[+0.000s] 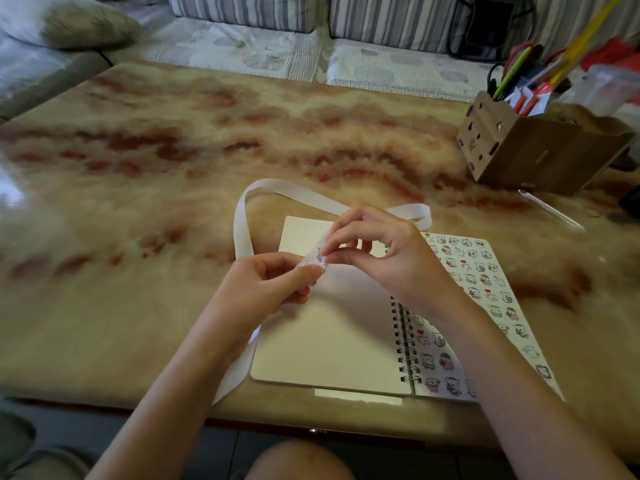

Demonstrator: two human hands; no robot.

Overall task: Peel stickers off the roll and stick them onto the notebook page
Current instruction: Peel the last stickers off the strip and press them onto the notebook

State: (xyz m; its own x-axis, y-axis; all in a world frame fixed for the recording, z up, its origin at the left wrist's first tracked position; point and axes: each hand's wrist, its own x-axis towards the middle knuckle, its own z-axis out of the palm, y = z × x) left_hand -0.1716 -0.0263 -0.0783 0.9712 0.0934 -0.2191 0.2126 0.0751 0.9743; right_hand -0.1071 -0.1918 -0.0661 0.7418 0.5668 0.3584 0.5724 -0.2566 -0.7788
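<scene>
A bare knee [298, 459] shows at the bottom edge, just under the near rim of the marbled table [173, 150]. On the table in front of the person lies an open spiral notebook [329, 348], flat, with its wire binding [405, 341] running away from the viewer. The left page is blank and cream-coloured. The right page [485, 271] is covered with rows of small cartoon stickers and is partly hidden by the right forearm.

Both hands are raised above the blank page and meet over its far half. The left hand [266, 285] has its fingers curled, with thumb and forefinger pinching the sticker strip [242, 230], a long white backing tape. The right hand [384, 251] pinches with thumb and forefinger at a small printed sticker [320, 259] on the strip, its other fingers bent and lifted. Whether the sticker has already come free of the backing is hard to tell, as the fingertips cover its edge.

From the left hand the strip runs down past the left forearm toward the table's near edge. The other way it rises in a wide loop beyond the notebook, crosses behind the right hand and ends just past the notebook's far edge.

Further back on the right stands a wooden organiser box [533, 150] holding pens [512, 74] and other stationery. Beyond the table are striped sofa cushions [249, 8], with a pillow [69, 19] at far left.
</scene>
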